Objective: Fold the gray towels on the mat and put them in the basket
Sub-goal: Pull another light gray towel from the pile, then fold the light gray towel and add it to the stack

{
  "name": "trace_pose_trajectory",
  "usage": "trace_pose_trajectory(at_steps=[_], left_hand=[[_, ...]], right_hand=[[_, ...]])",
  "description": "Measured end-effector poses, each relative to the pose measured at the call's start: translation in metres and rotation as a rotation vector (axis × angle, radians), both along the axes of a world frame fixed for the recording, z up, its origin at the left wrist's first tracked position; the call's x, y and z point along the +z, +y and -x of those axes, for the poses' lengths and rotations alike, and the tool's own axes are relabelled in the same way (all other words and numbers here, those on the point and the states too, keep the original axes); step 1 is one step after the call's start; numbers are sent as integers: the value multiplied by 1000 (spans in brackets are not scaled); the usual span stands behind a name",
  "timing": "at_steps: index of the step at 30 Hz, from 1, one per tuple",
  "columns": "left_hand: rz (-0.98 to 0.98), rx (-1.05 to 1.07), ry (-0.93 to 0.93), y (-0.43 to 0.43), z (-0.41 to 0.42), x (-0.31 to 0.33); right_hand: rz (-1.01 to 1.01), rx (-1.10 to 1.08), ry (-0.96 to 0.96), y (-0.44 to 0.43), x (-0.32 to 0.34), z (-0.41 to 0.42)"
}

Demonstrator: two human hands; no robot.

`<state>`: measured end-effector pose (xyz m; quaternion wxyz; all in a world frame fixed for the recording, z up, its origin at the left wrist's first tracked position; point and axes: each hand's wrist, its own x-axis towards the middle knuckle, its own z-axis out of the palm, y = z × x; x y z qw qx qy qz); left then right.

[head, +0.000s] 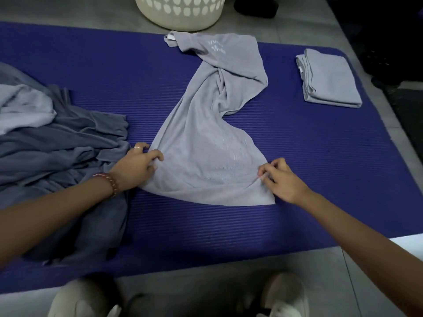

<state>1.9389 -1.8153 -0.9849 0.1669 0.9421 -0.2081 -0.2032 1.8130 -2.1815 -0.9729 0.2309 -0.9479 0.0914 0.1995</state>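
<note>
Light gray cloth towel (206,138): twisted, before you on purple ribbed mat (297,152)
Folded gray towel (329,78): your far right
Dark gray towel heap (57,145): crumpled, your left
Cream perforated basket (180,12): beyond mat

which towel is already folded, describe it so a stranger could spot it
Start from the purple ribbed foam mat and go to its far right corner. There lies the light gray folded towel; it alone is a neat rectangle, not spread or heaped.
</note>
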Motion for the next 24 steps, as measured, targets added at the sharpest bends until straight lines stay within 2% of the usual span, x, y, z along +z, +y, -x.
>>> trace_pose_trajectory(at_steps=[4, 7, 9, 12, 15, 17, 20, 24], left_hand=[[68, 19, -19, 0, -7, -3], [239, 153, 63, 6, -8, 0], [325, 202, 54, 13, -6, -1], [400, 245, -15, 17, 0, -2], [556, 361, -79, 17, 4, 5], [632, 367, -111, 18, 9, 10], [640, 330, -103, 20, 27, 13], [511, 222, 7, 20, 68, -5]], right_hand=[[-1, -91, 39, 0, -3, -7], [-128, -119, 27, -3, -2, -7], [-212, -152, 23, -3, -4, -5], [-440, -375, -141, 2, -3, 3], [-525, -590, -378, 7, 3, 13], [-539, -657, -466, 8, 7, 20], [-484, -530, -457, -5, 8, 41], [-248, -255, -163, -28, -7, 79]])
